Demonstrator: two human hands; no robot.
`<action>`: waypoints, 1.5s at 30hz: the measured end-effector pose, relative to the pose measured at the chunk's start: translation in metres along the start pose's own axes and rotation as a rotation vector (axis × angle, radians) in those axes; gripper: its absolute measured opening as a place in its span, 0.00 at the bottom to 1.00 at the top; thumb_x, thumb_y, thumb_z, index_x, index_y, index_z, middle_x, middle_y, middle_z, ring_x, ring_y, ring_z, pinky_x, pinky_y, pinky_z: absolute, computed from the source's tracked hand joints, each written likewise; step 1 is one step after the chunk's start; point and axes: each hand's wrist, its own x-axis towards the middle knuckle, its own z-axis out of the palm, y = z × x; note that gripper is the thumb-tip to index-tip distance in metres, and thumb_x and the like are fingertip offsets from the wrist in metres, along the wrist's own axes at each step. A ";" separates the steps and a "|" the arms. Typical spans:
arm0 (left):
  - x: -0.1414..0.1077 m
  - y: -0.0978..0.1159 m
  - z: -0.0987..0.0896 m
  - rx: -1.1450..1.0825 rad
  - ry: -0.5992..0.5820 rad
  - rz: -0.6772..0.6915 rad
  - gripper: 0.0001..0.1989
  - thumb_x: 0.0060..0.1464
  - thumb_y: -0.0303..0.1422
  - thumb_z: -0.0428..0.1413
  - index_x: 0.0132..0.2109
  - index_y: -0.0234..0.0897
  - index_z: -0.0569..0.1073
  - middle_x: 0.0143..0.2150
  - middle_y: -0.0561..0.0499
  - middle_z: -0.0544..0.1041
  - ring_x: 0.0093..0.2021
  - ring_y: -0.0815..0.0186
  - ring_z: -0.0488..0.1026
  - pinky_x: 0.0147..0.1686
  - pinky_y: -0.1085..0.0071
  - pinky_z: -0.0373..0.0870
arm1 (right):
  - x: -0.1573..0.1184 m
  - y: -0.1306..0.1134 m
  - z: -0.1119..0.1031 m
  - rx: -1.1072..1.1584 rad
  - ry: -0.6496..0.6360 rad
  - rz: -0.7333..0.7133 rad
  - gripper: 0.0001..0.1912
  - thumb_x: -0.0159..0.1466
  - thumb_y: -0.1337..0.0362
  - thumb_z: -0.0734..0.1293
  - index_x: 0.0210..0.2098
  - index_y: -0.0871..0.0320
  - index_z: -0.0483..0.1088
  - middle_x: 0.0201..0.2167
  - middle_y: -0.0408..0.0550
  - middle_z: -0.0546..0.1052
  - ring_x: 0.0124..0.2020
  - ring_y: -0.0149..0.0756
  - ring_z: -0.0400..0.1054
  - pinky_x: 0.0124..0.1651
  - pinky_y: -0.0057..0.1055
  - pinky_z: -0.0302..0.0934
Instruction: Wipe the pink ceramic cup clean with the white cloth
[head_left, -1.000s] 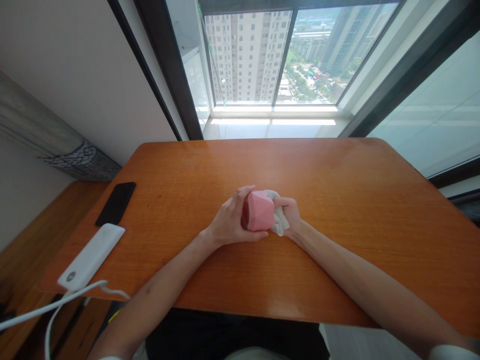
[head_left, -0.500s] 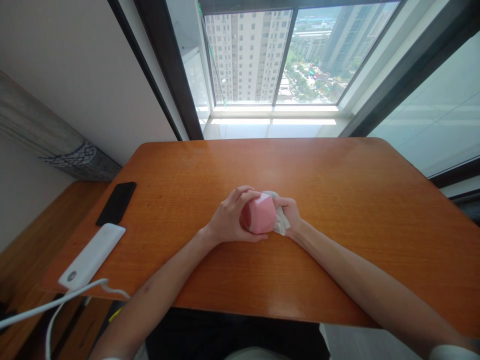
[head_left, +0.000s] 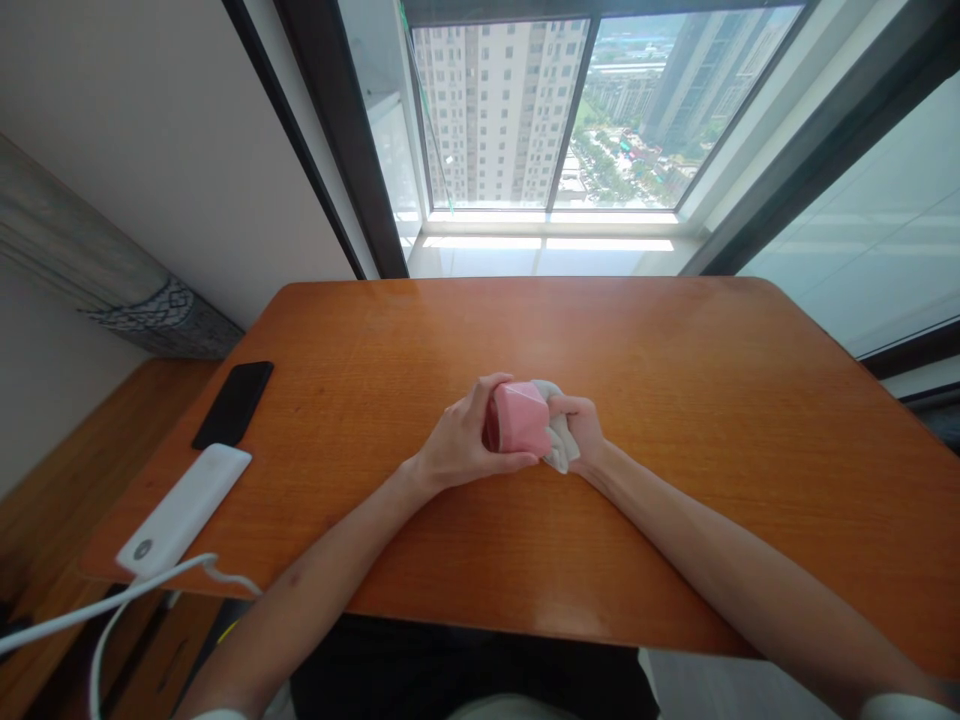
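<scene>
A pink faceted object, cup-like in shape, (head_left: 523, 418) is held above the middle of the wooden table (head_left: 637, 350). My left hand (head_left: 471, 432) wraps round its left side, fingers over the top and thumb along the bottom. On the other side my right hand (head_left: 581, 425) grips a crumpled pale cloth (head_left: 559, 440), which touches the right end of the pink object. The fingertips of my right hand are partly hidden by the cloth.
A black phone (head_left: 233, 404) lies at the table's left edge. Nearer to me is a white power bank (head_left: 184, 510), with a white cable (head_left: 97, 618) running past my left forearm. A window (head_left: 555, 120) stands beyond the far edge.
The pink object has turned a little in my left hand, and the fingers of that hand have shifted slightly. My right hand stays on the cloth, nearly in the same place.
</scene>
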 end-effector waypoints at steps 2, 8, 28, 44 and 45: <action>0.001 -0.009 -0.001 0.059 0.022 0.171 0.64 0.46 0.62 0.74 0.79 0.50 0.51 0.74 0.35 0.69 0.68 0.38 0.76 0.65 0.41 0.76 | 0.001 -0.001 -0.001 -0.001 0.010 -0.023 0.11 0.46 0.69 0.68 0.29 0.59 0.80 0.22 0.46 0.81 0.17 0.35 0.69 0.19 0.28 0.64; 0.005 -0.029 -0.009 0.327 0.003 0.531 0.63 0.52 0.56 0.74 0.82 0.53 0.46 0.84 0.31 0.51 0.80 0.37 0.61 0.72 0.37 0.71 | 0.001 -0.005 0.002 0.021 0.015 0.005 0.14 0.46 0.69 0.68 0.32 0.60 0.81 0.25 0.50 0.83 0.20 0.39 0.73 0.22 0.29 0.68; 0.003 -0.003 -0.004 -0.222 -0.051 -0.051 0.50 0.49 0.55 0.74 0.71 0.45 0.60 0.58 0.42 0.80 0.49 0.55 0.82 0.49 0.58 0.80 | -0.004 -0.004 0.011 0.006 -0.006 0.039 0.13 0.45 0.69 0.69 0.31 0.59 0.82 0.19 0.46 0.79 0.16 0.36 0.67 0.19 0.29 0.64; 0.004 -0.020 -0.004 0.103 0.076 0.364 0.59 0.42 0.53 0.79 0.74 0.50 0.59 0.71 0.36 0.69 0.70 0.40 0.73 0.67 0.42 0.76 | 0.000 -0.003 0.003 0.038 0.040 -0.003 0.10 0.45 0.70 0.70 0.29 0.59 0.80 0.23 0.48 0.81 0.19 0.36 0.69 0.22 0.29 0.66; 0.004 -0.017 -0.003 0.063 0.079 0.300 0.59 0.39 0.53 0.79 0.72 0.49 0.60 0.69 0.38 0.71 0.66 0.42 0.76 0.64 0.44 0.78 | -0.001 -0.003 0.004 0.027 0.035 -0.007 0.10 0.45 0.69 0.70 0.29 0.59 0.80 0.22 0.48 0.81 0.18 0.36 0.68 0.22 0.29 0.66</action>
